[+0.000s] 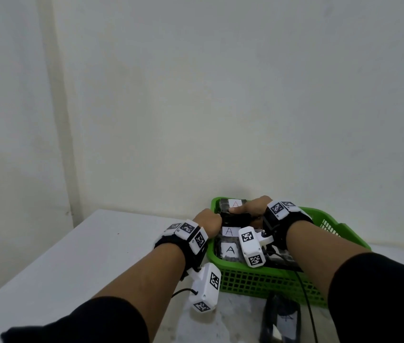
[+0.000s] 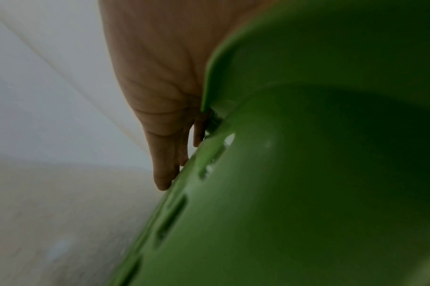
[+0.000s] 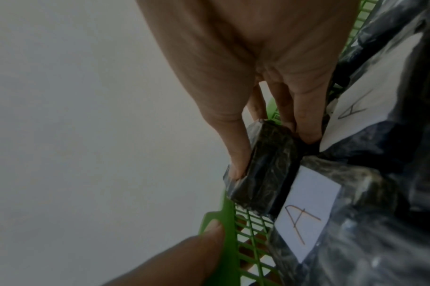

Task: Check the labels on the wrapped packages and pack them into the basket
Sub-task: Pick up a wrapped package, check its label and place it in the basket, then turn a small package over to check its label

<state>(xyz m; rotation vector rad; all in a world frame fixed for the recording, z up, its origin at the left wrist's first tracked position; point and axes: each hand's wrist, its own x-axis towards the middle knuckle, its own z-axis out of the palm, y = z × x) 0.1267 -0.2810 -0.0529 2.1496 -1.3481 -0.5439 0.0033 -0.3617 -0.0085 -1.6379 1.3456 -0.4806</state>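
A green plastic basket point(image 1: 257, 278) stands on the white table and holds several black-wrapped packages with white "A" labels point(image 1: 230, 250). My right hand point(image 1: 248, 209) reaches into the basket's far end. Its thumb and fingers pinch a small black-wrapped package point(image 3: 265, 166) just above a package with a red "A" label point(image 3: 304, 212). No label shows on the held package. My left hand point(image 1: 208, 220) grips the basket's left rim: its fingers point(image 2: 165, 170) lie down the outer wall point(image 2: 282, 193) and its thumb point(image 3: 204, 245) sits on the rim.
Another dark wrapped package point(image 1: 282, 318) lies on the table in front of the basket, near my right forearm. The white table point(image 1: 97, 243) extends to the left of the basket. A pale wall stands close behind the basket.
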